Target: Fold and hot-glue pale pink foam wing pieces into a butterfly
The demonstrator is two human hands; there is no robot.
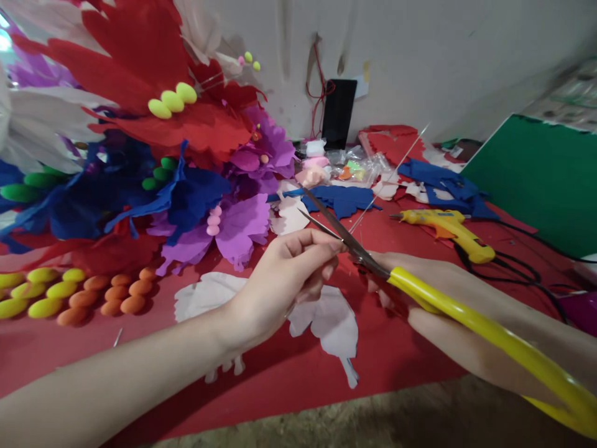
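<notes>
My left hand (280,280) is closed in a pinch on the lower end of a thin wire (396,167) that slants up to the right. My right hand (433,323) grips yellow-handled scissors (466,314). Their metal blades stand apart, pointing up and left just past my left fingertips, with the wire beside the pivot. Both hands hover over a red sheet (396,361), on which white cut-out petals (331,323) lie beneath them.
A big bunch of red, blue, purple and white paper flowers (186,124) fills the left. Orange and yellow oval beads (116,292) lie in rows at the left. A yellow glue gun (452,227) with a black cord, blue scraps, a green sheet (536,174) and a black phone (339,112) are behind.
</notes>
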